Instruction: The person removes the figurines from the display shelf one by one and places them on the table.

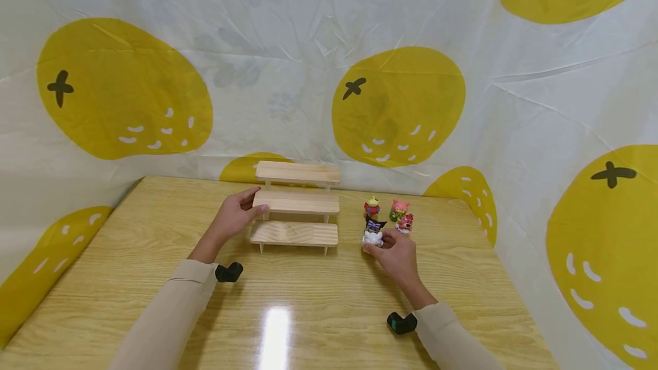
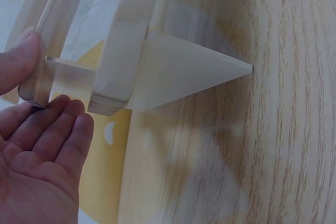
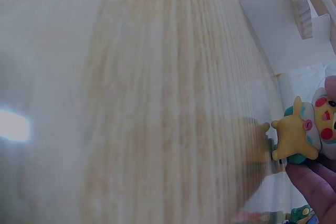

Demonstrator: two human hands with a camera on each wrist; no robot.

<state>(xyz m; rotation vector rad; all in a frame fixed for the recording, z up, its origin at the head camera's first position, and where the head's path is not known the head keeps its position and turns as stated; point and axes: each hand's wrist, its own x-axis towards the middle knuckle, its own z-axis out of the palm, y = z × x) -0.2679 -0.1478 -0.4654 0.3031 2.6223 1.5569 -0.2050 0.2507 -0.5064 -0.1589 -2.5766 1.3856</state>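
Note:
A three-step wooden display shelf (image 1: 295, 202) with pale see-through supports stands on the table. My left hand (image 1: 239, 213) grips the left end of its middle board, thumb on top and fingers below; in the left wrist view the hand (image 2: 44, 156) holds the board's end the same way. Right of the shelf, my right hand (image 1: 398, 253) holds a small toy figurine (image 1: 372, 239) in a white hood. The right wrist view shows this figurine (image 3: 296, 136) with a yellow body and red cheeks. Just behind it is a black-hooded figurine (image 1: 374, 224).
Beyond the right hand stand a green-headed figurine (image 1: 372, 207), a pink figurine (image 1: 399, 210) and a red-and-pink figurine (image 1: 405, 224). The wooden table (image 1: 329, 290) meets a white cloth (image 1: 277, 107) with yellow fruit prints at the back and sides.

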